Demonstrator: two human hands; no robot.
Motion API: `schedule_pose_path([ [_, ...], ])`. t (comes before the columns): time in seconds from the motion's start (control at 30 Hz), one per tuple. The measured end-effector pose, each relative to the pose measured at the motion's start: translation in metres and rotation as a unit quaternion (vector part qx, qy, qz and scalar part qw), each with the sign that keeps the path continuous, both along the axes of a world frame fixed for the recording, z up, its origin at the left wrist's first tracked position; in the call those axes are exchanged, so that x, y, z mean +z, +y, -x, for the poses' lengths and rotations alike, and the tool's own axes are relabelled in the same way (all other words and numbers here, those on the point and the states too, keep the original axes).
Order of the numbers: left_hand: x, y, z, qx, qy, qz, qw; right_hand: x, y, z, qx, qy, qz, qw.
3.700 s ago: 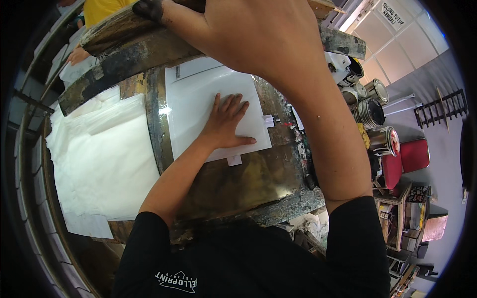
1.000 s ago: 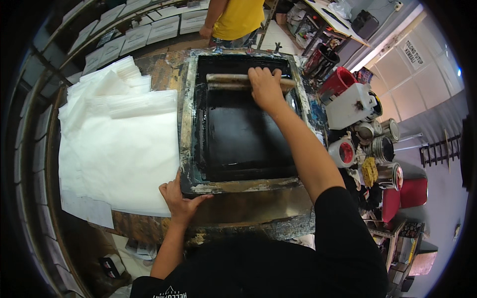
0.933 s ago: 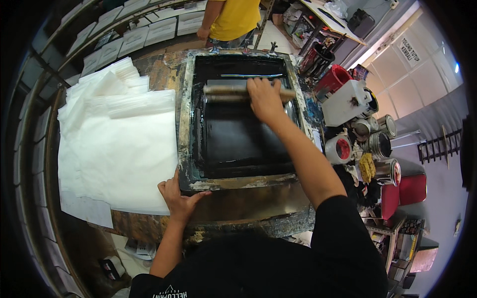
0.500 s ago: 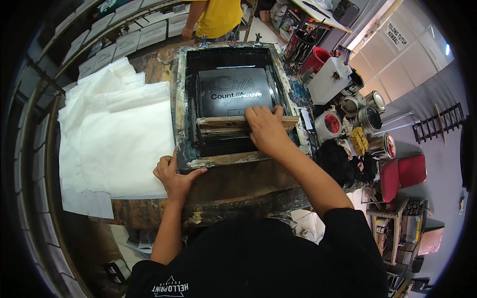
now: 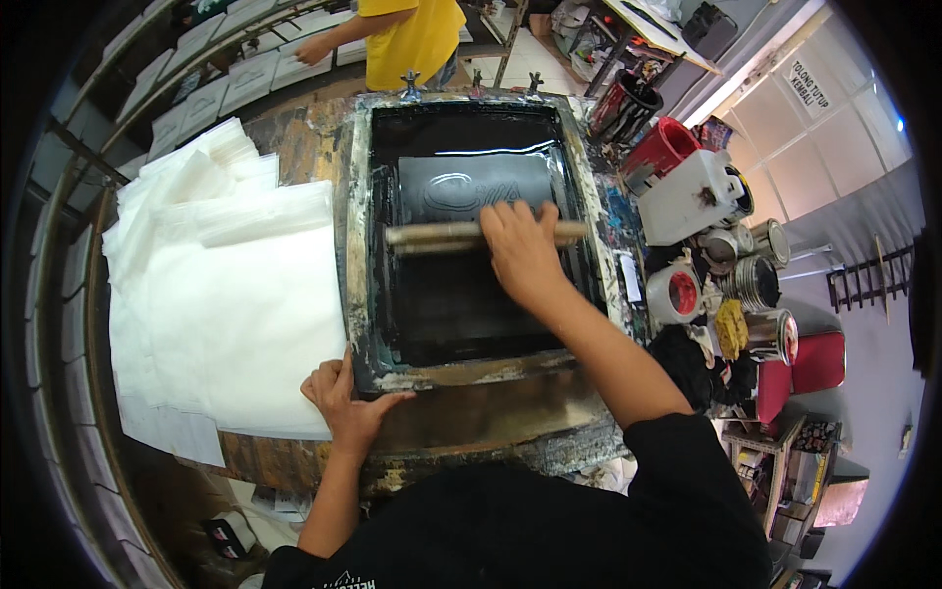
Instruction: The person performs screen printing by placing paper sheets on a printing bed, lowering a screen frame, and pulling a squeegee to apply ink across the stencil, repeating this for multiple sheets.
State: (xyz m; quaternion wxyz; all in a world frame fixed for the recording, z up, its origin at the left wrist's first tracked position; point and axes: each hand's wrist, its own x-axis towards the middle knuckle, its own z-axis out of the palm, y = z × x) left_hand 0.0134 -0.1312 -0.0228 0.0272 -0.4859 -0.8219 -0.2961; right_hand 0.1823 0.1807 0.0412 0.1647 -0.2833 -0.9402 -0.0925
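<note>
A wooden-framed printing screen [image 5: 471,371] lies on a stained table, its mesh dark with black ink. Across the mesh sits a wooden-handled squeegee [image 5: 432,234], gripped from above by my right hand [image 5: 525,250]. Outlined lettering shows faintly through the mesh beyond it; the part under the tool and hand is hidden. At the screen's near left corner rests my left hand [image 5: 348,398], thumb stretched along the near edge and fingers spread by the left side. Beside that hand lies a stack of thin white sheets [image 5: 226,324].
Clamps [image 5: 410,86] stand at the screen's far edge. To the right crowd a white jerrycan [image 5: 687,201], a red bucket [image 5: 662,147], several ink cans [image 5: 756,280] and dark rags [image 5: 679,361]. A person in a yellow shirt [image 5: 417,44] stands beyond the table near drying racks [image 5: 250,83].
My right hand has pushed the squeegee farther from me, over the lower lettering. The left hand stays at the corner. The view has shifted, and the other person's arm now reaches toward the racks.
</note>
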Motion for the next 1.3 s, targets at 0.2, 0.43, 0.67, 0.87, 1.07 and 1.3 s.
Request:
schedule_pose_path([
  [0.2,0.003,-0.001,0.0,0.009,-0.002,-0.012,1.0,-0.015,0.126,0.071,-0.003,0.024,-0.038,0.999],
  [0.43,0.007,-0.002,-0.006,0.026,0.004,-0.064,0.998,0.012,0.17,0.071,0.046,0.037,0.044,0.997],
  [0.67,0.015,0.003,-0.01,0.027,-0.022,-0.12,0.992,0.051,0.13,0.017,-0.015,0.059,0.101,0.993],
  [0.87,0.026,0.009,-0.015,0.031,-0.098,-0.161,0.981,0.078,-0.025,-0.054,0.081,0.035,0.065,0.994],
  [1.07,0.079,0.042,-0.023,0.002,-0.286,-0.343,0.895,0.131,-0.099,-0.072,0.049,0.046,0.003,0.998],
  [1.3,0.129,0.127,0.028,-0.122,-0.266,-0.551,0.781,0.221,-0.044,-0.027,0.043,0.195,-0.108,0.974],
])
